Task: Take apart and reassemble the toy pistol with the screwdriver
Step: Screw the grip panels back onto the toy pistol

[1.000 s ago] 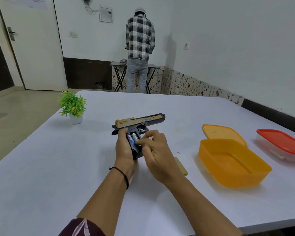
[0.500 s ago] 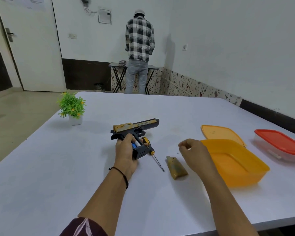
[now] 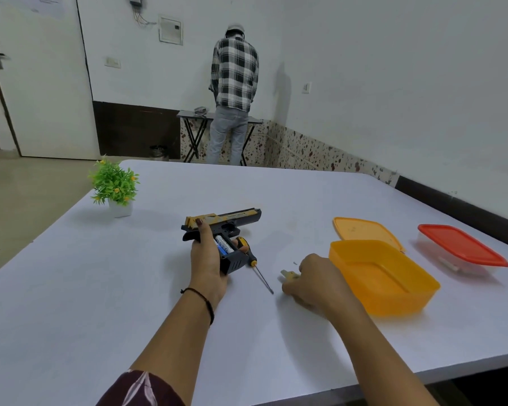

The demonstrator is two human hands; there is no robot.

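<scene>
The black and gold toy pistol [image 3: 232,219] lies on its side on the white table [image 3: 100,288]. My left hand [image 3: 207,259] grips its handle, whose open compartment shows batteries [image 3: 223,245]. A yellow-handled screwdriver [image 3: 254,263] lies on the table just right of the handle, its tip pointing toward me. My right hand [image 3: 314,281] is down on the small tan grip cover [image 3: 288,275], fingers curled around it; most of the cover is hidden under the hand.
An open orange box [image 3: 387,284] with its lid [image 3: 364,231] behind it sits right of my right hand. A clear box with a red lid [image 3: 462,249] is farther right. A small potted plant [image 3: 115,186] stands far left. A person stands at the back wall.
My right hand left the battery compartment, swung right toward the orange box, then came back down onto the grip cover. The screwdriver came into view. My left hand stayed on the pistol.
</scene>
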